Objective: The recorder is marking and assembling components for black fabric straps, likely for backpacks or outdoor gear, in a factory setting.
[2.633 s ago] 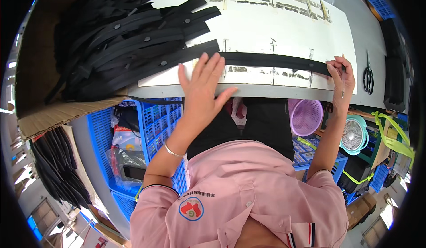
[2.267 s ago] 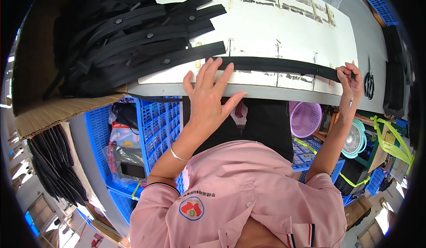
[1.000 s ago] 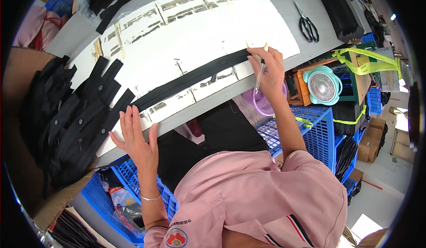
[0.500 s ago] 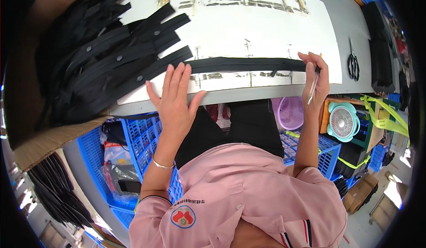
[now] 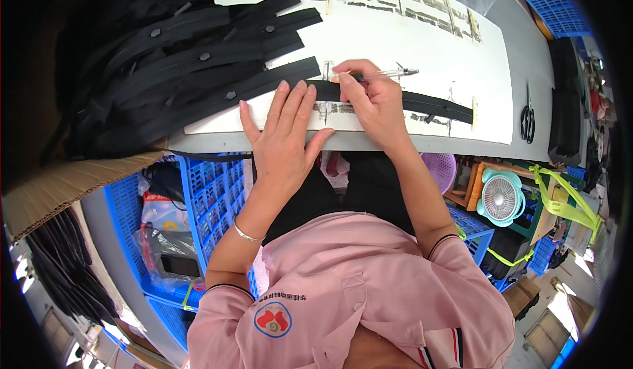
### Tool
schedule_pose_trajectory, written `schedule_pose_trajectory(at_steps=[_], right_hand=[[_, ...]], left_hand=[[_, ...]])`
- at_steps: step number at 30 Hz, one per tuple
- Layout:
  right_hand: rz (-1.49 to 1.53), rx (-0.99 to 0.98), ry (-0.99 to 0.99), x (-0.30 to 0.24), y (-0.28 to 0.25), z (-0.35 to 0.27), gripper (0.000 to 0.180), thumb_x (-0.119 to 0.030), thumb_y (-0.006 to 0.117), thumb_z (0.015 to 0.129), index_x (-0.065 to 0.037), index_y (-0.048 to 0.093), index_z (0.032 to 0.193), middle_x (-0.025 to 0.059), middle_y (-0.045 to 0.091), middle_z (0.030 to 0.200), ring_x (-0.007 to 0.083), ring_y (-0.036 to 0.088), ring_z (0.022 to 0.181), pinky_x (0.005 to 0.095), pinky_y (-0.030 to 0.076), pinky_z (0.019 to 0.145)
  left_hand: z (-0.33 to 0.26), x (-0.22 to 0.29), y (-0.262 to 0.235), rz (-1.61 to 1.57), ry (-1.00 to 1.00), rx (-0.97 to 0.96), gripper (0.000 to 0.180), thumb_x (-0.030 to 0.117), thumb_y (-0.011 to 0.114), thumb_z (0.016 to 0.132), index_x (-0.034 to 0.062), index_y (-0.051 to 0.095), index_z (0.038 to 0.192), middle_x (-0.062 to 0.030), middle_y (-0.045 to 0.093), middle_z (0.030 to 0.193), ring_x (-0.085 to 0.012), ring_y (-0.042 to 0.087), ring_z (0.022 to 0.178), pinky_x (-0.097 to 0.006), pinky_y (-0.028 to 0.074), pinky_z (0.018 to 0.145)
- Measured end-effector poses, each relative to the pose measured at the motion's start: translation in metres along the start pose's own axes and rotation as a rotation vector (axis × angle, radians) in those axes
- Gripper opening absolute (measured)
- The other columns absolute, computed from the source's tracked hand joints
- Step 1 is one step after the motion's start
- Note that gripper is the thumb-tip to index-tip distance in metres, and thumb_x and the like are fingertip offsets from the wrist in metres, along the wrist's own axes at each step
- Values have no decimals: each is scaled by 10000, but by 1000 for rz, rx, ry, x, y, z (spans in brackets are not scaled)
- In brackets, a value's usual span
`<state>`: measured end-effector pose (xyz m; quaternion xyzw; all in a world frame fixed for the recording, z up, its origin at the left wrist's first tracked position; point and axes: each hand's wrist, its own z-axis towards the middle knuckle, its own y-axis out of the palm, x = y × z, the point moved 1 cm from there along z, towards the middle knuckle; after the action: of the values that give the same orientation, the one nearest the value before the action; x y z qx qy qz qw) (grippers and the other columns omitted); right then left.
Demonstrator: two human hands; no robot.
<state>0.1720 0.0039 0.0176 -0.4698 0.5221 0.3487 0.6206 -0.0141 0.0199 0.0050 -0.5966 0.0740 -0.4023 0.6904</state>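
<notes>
A long black zipper strip [image 5: 438, 107] lies across the near part of a white board [image 5: 376, 36] that bears dark marks. My left hand [image 5: 282, 131] lies flat on its left part, fingers stretched out and slightly apart. Just to the right, my right hand [image 5: 379, 108] pinches a slim clear pen [image 5: 392, 73] over the strip, the pen's back end pointing right. The fingers hide the writing tip. Left of my hands, a heap of black zipper strips [image 5: 165, 72] with small round studs spreads onto the board.
Black-handled scissors [image 5: 527, 122] lie on the grey table [image 5: 521, 49] right of the board. Black blocks [image 5: 565, 98] stand at its right edge. A cardboard flap [image 5: 79, 178] juts out at left. Below are blue crates [image 5: 214, 204], a purple basket [image 5: 440, 170] and a turquoise fan [image 5: 500, 196].
My right hand has moved left along the strip from its right end, and the pen has turned from pointing down to lying across the hand. My left hand still presses the strip.
</notes>
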Motion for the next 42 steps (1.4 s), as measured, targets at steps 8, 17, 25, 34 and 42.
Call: schedule_pose_trajectory(at_steps=[8, 17, 25, 34, 42], right_hand=[[-52, 102, -69, 2, 7, 1, 109, -95, 673, 984, 3, 713, 1011, -9, 620, 678, 26, 547, 609, 211, 425, 564], [-167, 101, -80, -5, 7, 0, 132, -122, 713, 966, 9, 723, 978, -3, 655, 701, 32, 550, 611, 213, 429, 565], [-127, 120, -83, 0, 9, 3, 134, -128, 709, 972, 5, 720, 954, 14, 651, 705, 33, 548, 623, 220, 429, 565], [-163, 144, -151, 1, 12, 2, 142, -146, 721, 967, -5, 722, 945, 30, 674, 701, 64, 589, 581, 237, 456, 558], [-155, -8, -97, -1, 2, -1, 115, -112, 731, 955, 2, 732, 941, -9, 703, 756, 16, 538, 633, 197, 423, 572]], left_hand=[[0, -1, 1, -7, -2, 20, 673, 429, 740, 906, 142, 554, 1485, -32, 555, 1499, -233, 450, 1453, -611, 54, 1224], [-1, -1, 2, 6, 5, 39, 672, 429, 741, 905, 141, 555, 1483, -22, 559, 1490, -224, 455, 1445, -621, 62, 1221], [-1, -1, 3, 13, 4, 43, 670, 435, 739, 906, 146, 558, 1483, -20, 564, 1483, -221, 456, 1443, -620, 68, 1221], [-1, 0, 4, 14, 15, 49, 670, 426, 749, 903, 144, 560, 1481, -30, 565, 1485, -232, 467, 1435, -614, 70, 1222], [-2, -2, 7, 41, 25, 72, 660, 469, 743, 887, 113, 604, 1425, -13, 588, 1439, -226, 483, 1412, -665, 68, 1206]])
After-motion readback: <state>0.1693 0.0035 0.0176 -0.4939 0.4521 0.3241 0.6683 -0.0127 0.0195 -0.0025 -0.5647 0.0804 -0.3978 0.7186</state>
